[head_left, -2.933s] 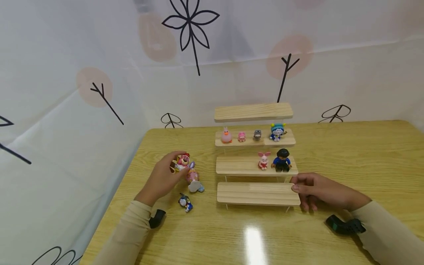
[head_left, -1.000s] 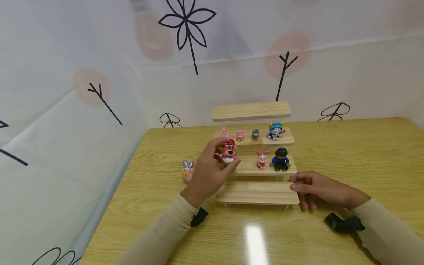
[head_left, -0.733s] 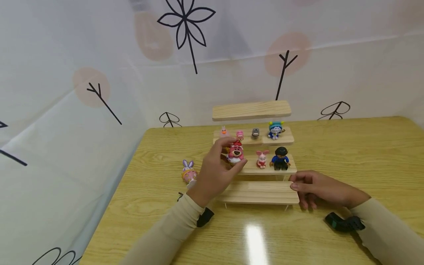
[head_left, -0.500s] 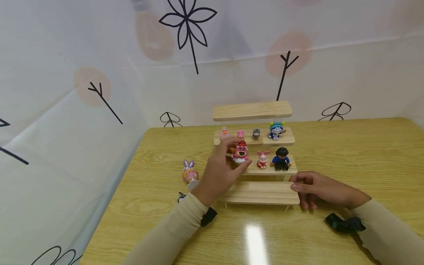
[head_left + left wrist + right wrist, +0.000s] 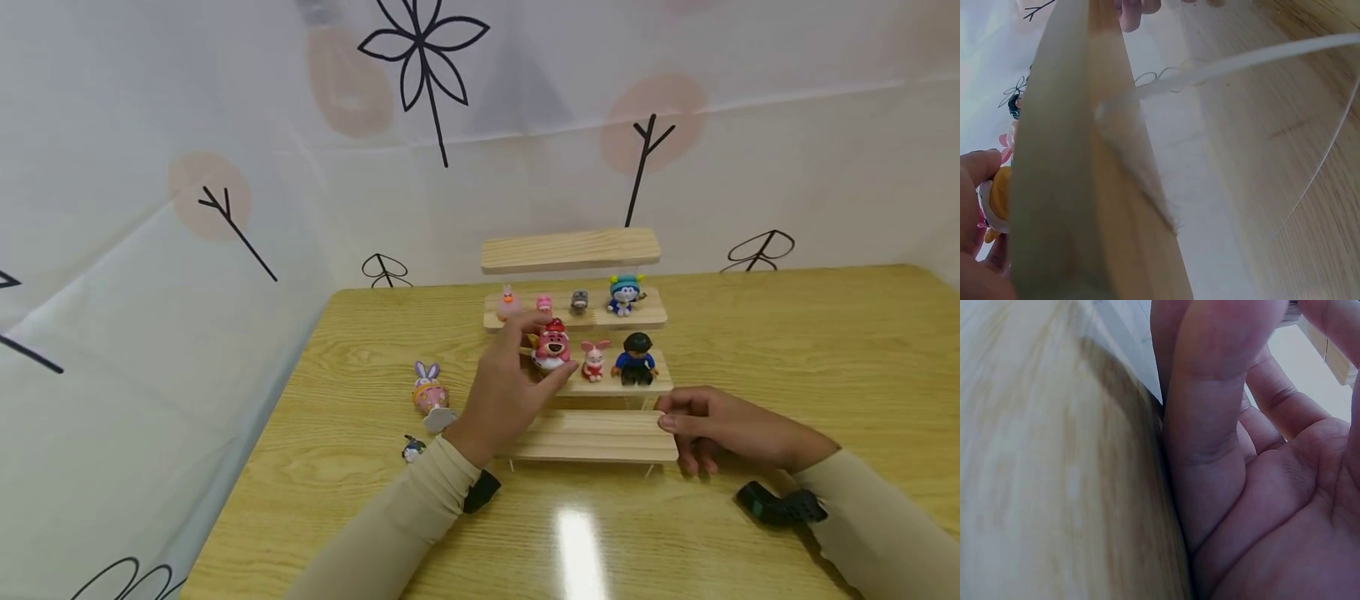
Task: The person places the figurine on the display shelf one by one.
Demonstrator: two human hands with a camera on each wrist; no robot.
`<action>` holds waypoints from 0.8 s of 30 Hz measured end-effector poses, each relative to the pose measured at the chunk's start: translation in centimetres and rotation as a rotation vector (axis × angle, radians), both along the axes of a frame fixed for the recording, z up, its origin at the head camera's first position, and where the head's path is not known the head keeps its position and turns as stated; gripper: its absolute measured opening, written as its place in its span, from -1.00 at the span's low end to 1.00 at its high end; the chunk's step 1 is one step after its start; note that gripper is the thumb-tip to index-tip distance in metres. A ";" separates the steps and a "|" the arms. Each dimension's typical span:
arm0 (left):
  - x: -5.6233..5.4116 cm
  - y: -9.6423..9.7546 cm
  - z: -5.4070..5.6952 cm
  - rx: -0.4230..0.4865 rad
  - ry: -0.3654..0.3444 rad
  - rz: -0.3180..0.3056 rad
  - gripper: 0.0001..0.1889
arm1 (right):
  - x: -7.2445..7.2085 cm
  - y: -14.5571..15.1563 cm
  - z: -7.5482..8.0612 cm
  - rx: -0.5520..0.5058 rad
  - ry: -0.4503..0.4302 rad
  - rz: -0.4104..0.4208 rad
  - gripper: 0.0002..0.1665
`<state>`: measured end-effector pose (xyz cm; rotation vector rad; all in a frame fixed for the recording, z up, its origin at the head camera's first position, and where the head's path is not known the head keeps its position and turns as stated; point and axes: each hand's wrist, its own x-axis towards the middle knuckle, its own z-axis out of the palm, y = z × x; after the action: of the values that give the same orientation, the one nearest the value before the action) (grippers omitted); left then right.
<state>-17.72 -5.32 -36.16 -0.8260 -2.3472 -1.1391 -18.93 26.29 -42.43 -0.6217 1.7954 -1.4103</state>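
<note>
My left hand point(image 5: 506, 387) holds a pink bear figurine point(image 5: 552, 346) with a red hat between thumb and fingers, at the third tier of a wooden display shelf point(image 5: 585, 437). Whether its base touches the board, I cannot tell. In the left wrist view the bear's yellow and white back point(image 5: 999, 197) shows beside a board's edge. Just right of the bear sits a white-and-red piglet figurine point(image 5: 593, 361), then a dark-haired toy figure point(image 5: 636, 360) in blue. My right hand point(image 5: 731, 429) grips the right end of the lowest board, thumb at its corner.
Several small figurines stand on the tier above, among them a blue one point(image 5: 624, 296) at the right and a pink bird point(image 5: 508, 302) at the left. A bunny-eared figurine point(image 5: 431, 396) and a small dark figurine point(image 5: 412, 448) lie on the table point(image 5: 352, 367) at left.
My left hand took the bear from the table at left and carried it to the shelf, then moved it rightward toward the piglet. My right hand has stayed at the shelf's end.
</note>
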 end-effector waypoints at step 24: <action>0.2 0.1 -0.7 -0.067 0.062 0.034 -0.30 | 0.1 0.0 0.1 -0.014 0.004 -0.007 -0.69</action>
<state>-17.52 -5.23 -36.85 -0.8296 -2.3503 -1.0124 -18.79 26.26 -42.33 -0.6261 1.7936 -1.4283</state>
